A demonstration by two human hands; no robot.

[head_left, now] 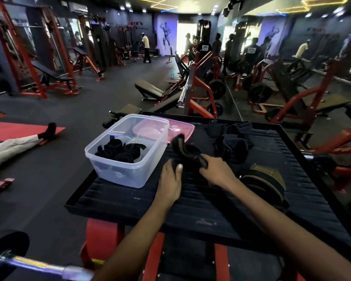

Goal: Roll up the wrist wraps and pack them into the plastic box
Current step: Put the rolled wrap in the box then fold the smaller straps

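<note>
A clear plastic box (130,171) stands on the left of a black ribbed platform (211,209) and holds several rolled black wrist wraps (120,152). My right hand (216,169) grips one end of a black wrist wrap (185,148) that stretches away toward the box's pink lid (182,126). My left hand (170,179) rests flat on the platform just left of that wrap, fingers straight. More loose black wraps (231,142) lie in a pile at the far right of the platform.
A tan and black coiled belt (263,179) lies right of my right arm. A barbell end (18,258) is at the lower left. A person's legs (18,142) stretch over a red mat on the left. Gym benches and racks stand beyond.
</note>
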